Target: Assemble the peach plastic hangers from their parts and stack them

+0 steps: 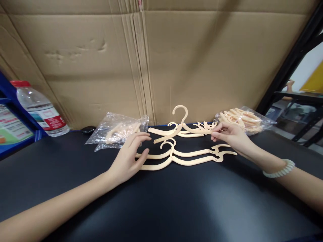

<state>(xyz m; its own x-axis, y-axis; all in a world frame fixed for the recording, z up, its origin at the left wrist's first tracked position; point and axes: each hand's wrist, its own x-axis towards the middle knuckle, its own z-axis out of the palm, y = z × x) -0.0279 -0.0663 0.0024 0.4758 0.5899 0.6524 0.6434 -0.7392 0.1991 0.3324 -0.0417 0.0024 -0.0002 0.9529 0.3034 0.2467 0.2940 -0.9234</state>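
Observation:
My right hand (233, 137) pinches the right end of a cream plastic hanger (195, 130), whose hook stands up and whose left arm hangs free. My left hand (130, 154) is open, fingers curved and apart, by the left ends of two hangers. These two, a front hanger (193, 162) and one just behind it (190, 154), lie on the black table (161, 201), with curved hook pieces at their right ends. Behind the raised hanger lies another hanger (157, 131), partly hidden. Small cream hook pieces (205, 126) are heaped left of my right hand.
A clear bag (101, 136) with cream parts lies behind my left hand. A fuller bag (257, 122) sits beyond my right. A red-capped bottle (51, 116) stands at left by a blue rack (6, 90). Cardboard (214, 60) walls off the back; a black metal frame (285, 64) rises at right.

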